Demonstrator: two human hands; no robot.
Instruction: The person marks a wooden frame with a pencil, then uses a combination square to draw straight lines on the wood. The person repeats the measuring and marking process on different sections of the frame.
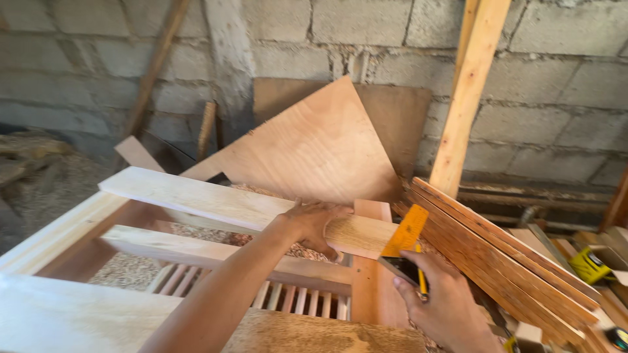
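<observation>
The left hand (314,222) lay palm down, fingers spread, flat on a pale wooden board (216,199) that ran across the top of a wooden door frame (59,238); it pressed on the board near its right end and gripped nothing; the right hand (438,301) was closed around the dark handle of a yellow try square (404,238), together with a yellow pencil (422,281) held alongside the handle; the square's yellow blade pointed up and away, its tip just beside the board's right end and close to the left hand's fingertips; below the board, inside the frame, sat a row of thin louvre slats (294,299), and wood shavings (131,271) lay under the frame; a large sheet of plywood (320,153) with a cut corner leaned against the block wall (543,124) behind; to the right, a stack of reddish planks (504,261) sloped down, with a yellow tape measure (589,265) just beyond them; an upright timber post (468,91) leaned on the wall
</observation>
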